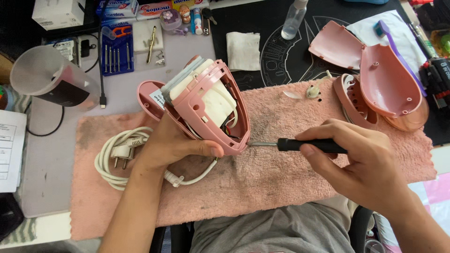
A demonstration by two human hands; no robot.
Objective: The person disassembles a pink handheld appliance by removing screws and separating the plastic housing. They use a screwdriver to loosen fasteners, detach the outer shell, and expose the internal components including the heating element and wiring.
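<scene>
My left hand point(176, 145) grips a pink appliance body point(206, 105) with its casing off, tilted on its side above a pink towel point(281, 187). White and grey inner parts show inside it. My right hand point(361, 161) holds a black-handled screwdriver point(307, 145) level, its metal tip touching the lower right corner of the pink body. A white power cord with a plug point(122, 157) coils on the towel to the left, under my left forearm.
Detached pink shell pieces point(384, 77) lie at the right. A folded white cloth point(243, 50), a clear spray bottle point(294, 21), a blue case of small screwdrivers point(117, 56) and a translucent jug point(47, 77) sit at the back. Papers lie at the left edge.
</scene>
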